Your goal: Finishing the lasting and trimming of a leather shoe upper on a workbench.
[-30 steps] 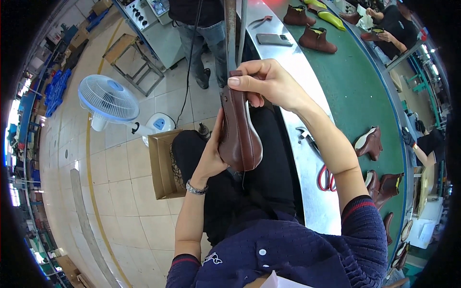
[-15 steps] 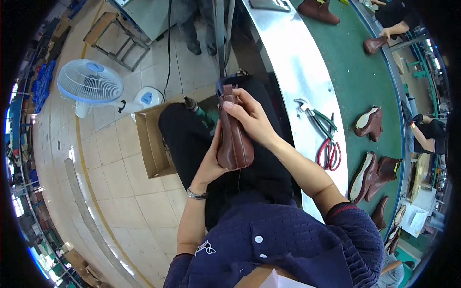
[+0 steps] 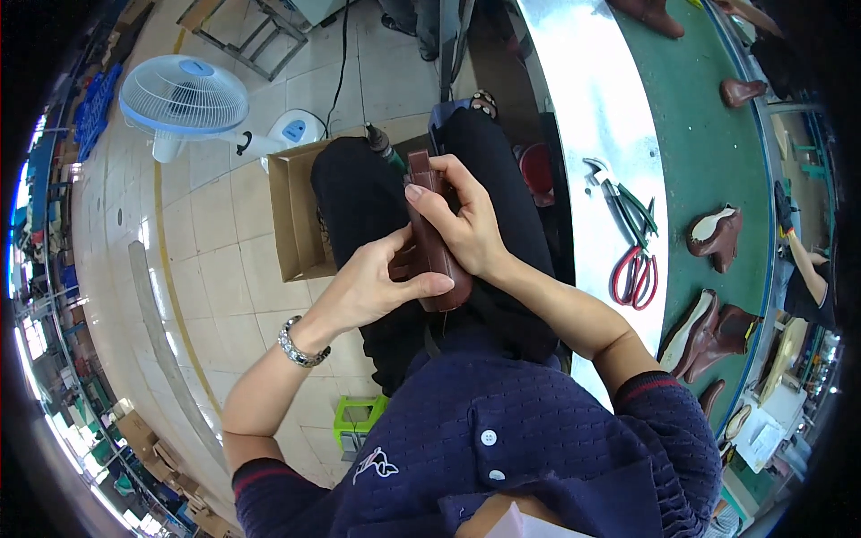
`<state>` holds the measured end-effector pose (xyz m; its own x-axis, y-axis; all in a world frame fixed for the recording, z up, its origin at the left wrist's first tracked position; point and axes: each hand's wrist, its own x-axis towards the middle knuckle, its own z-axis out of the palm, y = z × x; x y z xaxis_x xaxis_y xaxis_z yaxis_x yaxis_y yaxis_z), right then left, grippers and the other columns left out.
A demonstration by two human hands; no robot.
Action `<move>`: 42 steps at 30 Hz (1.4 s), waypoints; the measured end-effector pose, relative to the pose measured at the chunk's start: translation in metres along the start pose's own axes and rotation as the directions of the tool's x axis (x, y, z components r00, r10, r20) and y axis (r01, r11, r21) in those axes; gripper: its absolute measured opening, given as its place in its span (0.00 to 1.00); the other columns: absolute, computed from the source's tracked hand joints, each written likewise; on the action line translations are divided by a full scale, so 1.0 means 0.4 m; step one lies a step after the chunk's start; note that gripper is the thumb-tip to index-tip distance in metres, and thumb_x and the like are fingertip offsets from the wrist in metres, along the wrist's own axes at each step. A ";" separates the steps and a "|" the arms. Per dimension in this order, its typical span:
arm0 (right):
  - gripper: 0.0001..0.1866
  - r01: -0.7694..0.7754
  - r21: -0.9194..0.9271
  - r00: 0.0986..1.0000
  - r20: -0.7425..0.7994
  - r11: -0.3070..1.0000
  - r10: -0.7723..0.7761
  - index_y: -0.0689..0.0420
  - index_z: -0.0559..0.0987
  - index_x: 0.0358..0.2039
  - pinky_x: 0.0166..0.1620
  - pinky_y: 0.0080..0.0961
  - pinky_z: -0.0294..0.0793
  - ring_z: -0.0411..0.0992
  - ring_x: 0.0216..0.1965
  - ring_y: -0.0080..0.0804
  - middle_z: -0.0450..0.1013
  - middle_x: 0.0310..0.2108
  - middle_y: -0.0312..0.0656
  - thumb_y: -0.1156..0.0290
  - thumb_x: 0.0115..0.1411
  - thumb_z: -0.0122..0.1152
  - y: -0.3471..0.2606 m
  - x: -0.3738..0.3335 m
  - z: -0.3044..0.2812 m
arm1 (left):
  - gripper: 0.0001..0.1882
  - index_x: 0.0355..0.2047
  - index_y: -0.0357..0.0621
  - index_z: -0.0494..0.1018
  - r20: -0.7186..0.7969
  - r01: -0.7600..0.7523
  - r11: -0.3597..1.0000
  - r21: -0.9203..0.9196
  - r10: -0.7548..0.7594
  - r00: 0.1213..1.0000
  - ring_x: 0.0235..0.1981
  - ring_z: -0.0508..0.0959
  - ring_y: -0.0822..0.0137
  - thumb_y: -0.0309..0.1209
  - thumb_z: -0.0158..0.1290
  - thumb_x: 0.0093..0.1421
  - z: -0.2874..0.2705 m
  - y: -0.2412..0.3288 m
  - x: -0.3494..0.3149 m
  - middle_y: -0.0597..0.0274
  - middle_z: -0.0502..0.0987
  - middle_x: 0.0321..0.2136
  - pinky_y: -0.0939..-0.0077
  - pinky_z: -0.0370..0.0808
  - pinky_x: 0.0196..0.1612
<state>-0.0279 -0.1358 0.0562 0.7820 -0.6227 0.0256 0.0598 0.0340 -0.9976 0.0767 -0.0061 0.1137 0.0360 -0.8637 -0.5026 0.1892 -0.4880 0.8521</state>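
Note:
A brown leather boot (image 3: 432, 240) is held over my lap, its narrow strap-like end pointing away and its rounded end toward me. My right hand (image 3: 473, 226) grips it from the right side, thumb across the upper part and fingers curled round the far end. On its left, my left hand (image 3: 366, 280) clasps the lower part, with the thumb lying over the rounded end and the fingers partly hidden behind. A thin thread hangs below the boot. My black-trousered knees are beneath it.
Red-handled scissors (image 3: 635, 280) and green-handled pliers (image 3: 628, 204) lie on the metal bench (image 3: 587, 81) at right. Beyond it, a green belt (image 3: 686, 152) carries several brown boots (image 3: 717, 238). At left stand a cardboard box (image 3: 291, 220), a white fan (image 3: 184, 99) and a green stool (image 3: 354, 417).
My left hand has shifted its hold, thumb now over the boot's rounded end and elbow further out to the left. The right hand keeps its grip. The view has shifted, revealing the green stool.

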 end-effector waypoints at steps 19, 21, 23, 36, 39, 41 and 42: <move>0.09 0.003 0.086 0.999 -0.041 0.996 0.000 0.58 0.72 0.39 0.36 0.14 0.66 0.65 0.32 0.14 0.70 0.30 0.31 0.67 0.64 0.56 0.025 0.027 -0.062 | 0.50 0.63 0.28 0.54 -0.269 -0.142 0.663 0.735 0.477 0.837 0.46 0.78 0.48 0.48 0.65 0.51 0.148 -0.045 0.001 0.37 0.74 0.47 0.64 0.75 0.49; 0.11 -0.013 0.222 0.999 0.051 0.975 0.002 0.60 0.75 0.38 0.37 0.17 0.68 0.67 0.32 0.16 0.71 0.29 0.32 0.65 0.62 0.60 0.019 0.043 -0.070 | 0.52 0.63 0.26 0.54 -0.220 -0.234 0.541 0.808 0.645 0.732 0.47 0.78 0.47 0.47 0.66 0.49 0.143 -0.086 0.007 0.37 0.74 0.47 0.63 0.76 0.49; 0.11 -0.053 0.256 0.995 0.092 0.965 0.030 0.59 0.76 0.40 0.40 0.17 0.67 0.67 0.34 0.16 0.72 0.30 0.31 0.65 0.62 0.60 0.011 0.050 -0.088 | 0.49 0.65 0.33 0.56 -0.282 -0.214 0.623 0.753 0.599 0.749 0.51 0.77 0.53 0.39 0.69 0.48 0.124 -0.115 0.003 0.41 0.73 0.52 0.67 0.72 0.54; 0.10 -0.185 0.220 0.944 0.309 0.958 0.111 0.57 0.79 0.39 0.45 0.17 0.67 0.69 0.36 0.14 0.73 0.32 0.29 0.64 0.63 0.60 0.015 0.065 -0.152 | 0.61 0.70 0.43 0.43 -0.203 -0.293 0.666 0.686 0.561 0.802 0.67 0.58 0.55 0.39 0.72 0.43 0.080 -0.160 0.021 0.47 0.55 0.66 0.65 0.62 0.64; 0.12 -0.187 0.256 0.932 0.352 0.948 0.089 0.57 0.79 0.42 0.47 0.17 0.67 0.69 0.40 0.14 0.74 0.36 0.29 0.63 0.64 0.60 0.020 0.065 -0.154 | 0.70 0.71 0.47 0.37 -0.145 -0.453 0.891 0.022 0.451 0.881 0.68 0.53 0.55 0.33 0.76 0.35 0.057 -0.218 0.110 0.48 0.49 0.68 0.61 0.57 0.66; 0.15 -0.136 0.186 0.949 0.307 0.973 0.073 0.59 0.76 0.49 0.50 0.17 0.67 0.69 0.42 0.16 0.73 0.40 0.30 0.67 0.65 0.58 0.014 0.077 -0.146 | 0.73 0.71 0.50 0.34 -0.113 -0.539 0.832 0.135 0.553 0.825 0.66 0.58 0.59 0.31 0.77 0.33 0.032 -0.216 0.140 0.51 0.52 0.67 0.62 0.59 0.66; 0.19 -0.030 0.074 0.985 0.173 0.997 0.017 0.59 0.72 0.54 0.54 0.20 0.66 0.70 0.46 0.19 0.73 0.43 0.34 0.66 0.64 0.59 0.011 0.080 -0.145 | 0.73 0.71 0.50 0.35 -0.165 -0.486 0.874 -0.026 0.476 0.864 0.65 0.60 0.59 0.31 0.76 0.33 0.026 -0.202 0.142 0.52 0.54 0.66 0.63 0.59 0.66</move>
<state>-0.0387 -0.2008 0.0489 0.8786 -0.4771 0.0194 0.0821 0.1108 -0.9905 0.0533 -0.0169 0.0177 0.2831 -0.9576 -0.0529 0.1733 -0.0031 0.9849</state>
